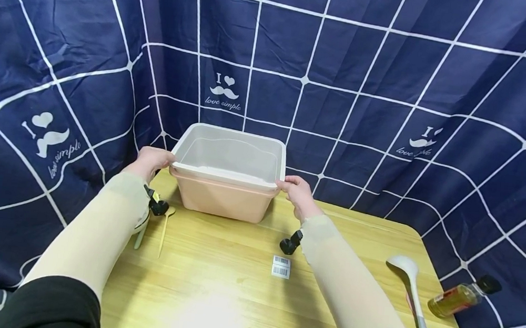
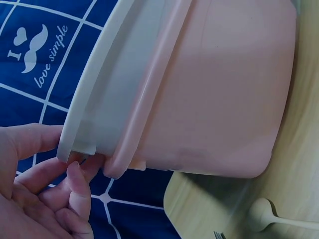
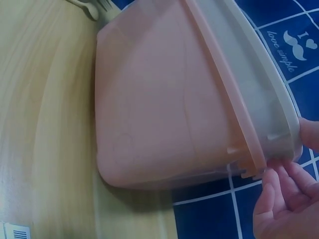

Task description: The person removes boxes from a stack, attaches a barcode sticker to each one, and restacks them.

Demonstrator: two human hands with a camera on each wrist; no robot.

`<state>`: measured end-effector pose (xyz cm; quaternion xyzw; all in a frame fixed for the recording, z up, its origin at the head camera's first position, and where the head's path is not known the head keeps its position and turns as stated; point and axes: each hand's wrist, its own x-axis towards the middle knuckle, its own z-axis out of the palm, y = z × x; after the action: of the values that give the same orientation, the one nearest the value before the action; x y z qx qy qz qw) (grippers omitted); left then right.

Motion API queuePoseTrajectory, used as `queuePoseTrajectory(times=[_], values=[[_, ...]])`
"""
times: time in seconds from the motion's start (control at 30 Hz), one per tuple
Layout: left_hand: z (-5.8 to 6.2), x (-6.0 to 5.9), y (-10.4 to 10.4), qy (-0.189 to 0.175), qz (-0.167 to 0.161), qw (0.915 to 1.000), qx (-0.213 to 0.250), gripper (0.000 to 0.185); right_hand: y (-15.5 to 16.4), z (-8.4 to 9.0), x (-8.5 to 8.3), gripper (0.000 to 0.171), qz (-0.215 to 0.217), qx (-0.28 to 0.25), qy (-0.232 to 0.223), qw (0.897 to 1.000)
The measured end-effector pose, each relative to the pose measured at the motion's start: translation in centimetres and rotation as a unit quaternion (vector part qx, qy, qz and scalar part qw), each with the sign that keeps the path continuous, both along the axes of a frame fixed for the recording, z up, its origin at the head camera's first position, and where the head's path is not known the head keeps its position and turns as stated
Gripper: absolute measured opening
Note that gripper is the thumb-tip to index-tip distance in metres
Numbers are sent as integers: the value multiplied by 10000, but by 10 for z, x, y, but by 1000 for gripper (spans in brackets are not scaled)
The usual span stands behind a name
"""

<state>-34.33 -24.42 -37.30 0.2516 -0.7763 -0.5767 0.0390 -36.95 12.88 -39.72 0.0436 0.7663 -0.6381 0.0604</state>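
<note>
A white plastic bin (image 1: pixel 235 151) sits nested inside a pink plastic bin (image 1: pixel 221 199) near the back of the wooden table. My left hand (image 1: pixel 151 159) grips the white bin's left rim, its thumb over the edge and its fingers beneath, as the left wrist view shows. At the opposite end, my right hand (image 1: pixel 299 193) pinches the right rim in the same way. From both wrists, a band of the white bin's wall shows between its rim and the pink rim (image 2: pixel 149 89). Inside the white bin I see nothing but its walls and floor.
A yellow spoon (image 1: pixel 163 233) lies left, beside a bowl (image 1: pixel 143 222) partly hidden by my left arm. A barcode label (image 1: pixel 281 266) is on the table. At right are a grey-white ladle (image 1: pixel 414 295) and an oil bottle (image 1: pixel 456 300). Blue curtain (image 1: pixel 338 76) surrounds the table.
</note>
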Motion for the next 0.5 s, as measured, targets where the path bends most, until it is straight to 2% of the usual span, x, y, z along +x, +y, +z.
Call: queuePoseTrajectory(times=[0.2,0.4,0.5], values=[[2,-1,3,99,2,9997,218,16,0,-1,1,39,-155,-147,60,9998],[4,-2,3,109,-14,9984,563,18,0,1,2,35,-108,-186,131,9997],[4,-2,2,245,-38,9967,778,13,0,4,3,33,-84,-170,159,9997]])
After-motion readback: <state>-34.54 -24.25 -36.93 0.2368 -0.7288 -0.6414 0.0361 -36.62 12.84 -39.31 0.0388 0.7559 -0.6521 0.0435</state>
